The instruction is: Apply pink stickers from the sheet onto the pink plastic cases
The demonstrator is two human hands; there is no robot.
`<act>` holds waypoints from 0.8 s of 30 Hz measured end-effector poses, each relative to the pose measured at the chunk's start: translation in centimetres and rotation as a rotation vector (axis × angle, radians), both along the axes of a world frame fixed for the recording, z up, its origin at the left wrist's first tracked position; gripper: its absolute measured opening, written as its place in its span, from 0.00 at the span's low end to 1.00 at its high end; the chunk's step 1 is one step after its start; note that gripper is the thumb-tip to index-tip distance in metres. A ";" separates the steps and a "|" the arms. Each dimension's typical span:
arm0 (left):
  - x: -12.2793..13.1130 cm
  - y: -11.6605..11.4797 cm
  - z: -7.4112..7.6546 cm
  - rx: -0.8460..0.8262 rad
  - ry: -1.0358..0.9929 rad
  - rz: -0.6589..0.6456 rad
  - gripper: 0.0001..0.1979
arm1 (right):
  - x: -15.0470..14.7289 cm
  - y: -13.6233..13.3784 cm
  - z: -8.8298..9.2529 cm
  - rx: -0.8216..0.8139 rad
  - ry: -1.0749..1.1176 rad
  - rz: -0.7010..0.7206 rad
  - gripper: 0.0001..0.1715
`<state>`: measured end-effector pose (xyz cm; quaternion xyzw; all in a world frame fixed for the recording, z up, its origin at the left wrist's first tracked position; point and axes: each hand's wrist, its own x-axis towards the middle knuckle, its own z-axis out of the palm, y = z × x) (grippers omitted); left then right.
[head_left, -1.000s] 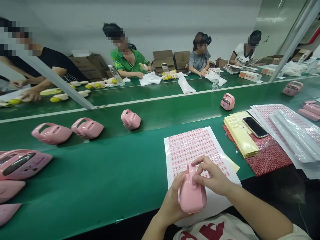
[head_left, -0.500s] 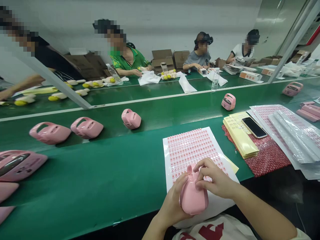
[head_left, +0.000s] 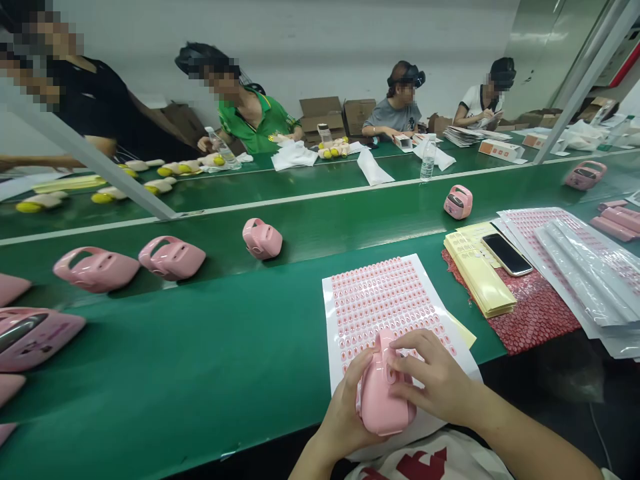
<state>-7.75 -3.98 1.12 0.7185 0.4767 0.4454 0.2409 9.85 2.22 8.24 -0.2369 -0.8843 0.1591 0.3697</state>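
A pink plastic device with a loop handle [head_left: 384,407] is held up close to my body, over the near part of the sticker sheet. Wrapped around its left side is my left hand [head_left: 345,407]. My right hand [head_left: 433,373] has its fingers bent against the handle and the right side of the device; whether a sticker is between the fingertips cannot be made out. Beneath lies a white sheet [head_left: 326,320] with rows of small pink-and-red stickers, its near part covered by the device and my hands.
Several similar pink devices [head_left: 263,239] stand along the green belt and at the left. To the right lie yellow sheets [head_left: 480,280], a phone [head_left: 507,254], red bubble wrap [head_left: 543,313] and plastic-wrapped sheets [head_left: 590,267]. A sloping metal post [head_left: 100,157] rises at left. Co-workers sit across the line.
My right fingers have shifted along the handle, which now shows more of its loop. The device stays in my left hand. Across the line, the co-worker at far left has leaned into view.
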 end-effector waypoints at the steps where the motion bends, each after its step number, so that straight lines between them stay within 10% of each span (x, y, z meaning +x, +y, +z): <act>1: 0.0 0.0 0.0 0.013 0.007 0.001 0.45 | 0.0 -0.1 0.0 0.013 -0.009 -0.006 0.08; 7: -0.1 0.2 0.1 0.093 0.048 0.028 0.46 | 0.2 -0.5 -0.4 0.049 -0.114 -0.049 0.17; 12: 0.0 0.6 0.5 0.170 0.076 0.022 0.45 | -0.2 0.1 -1.5 -0.436 -0.042 0.014 0.37; 24: 0.0 1.1 -0.1 0.299 0.075 0.025 0.44 | -2.3 0.7 -2.5 -0.720 0.300 0.071 0.20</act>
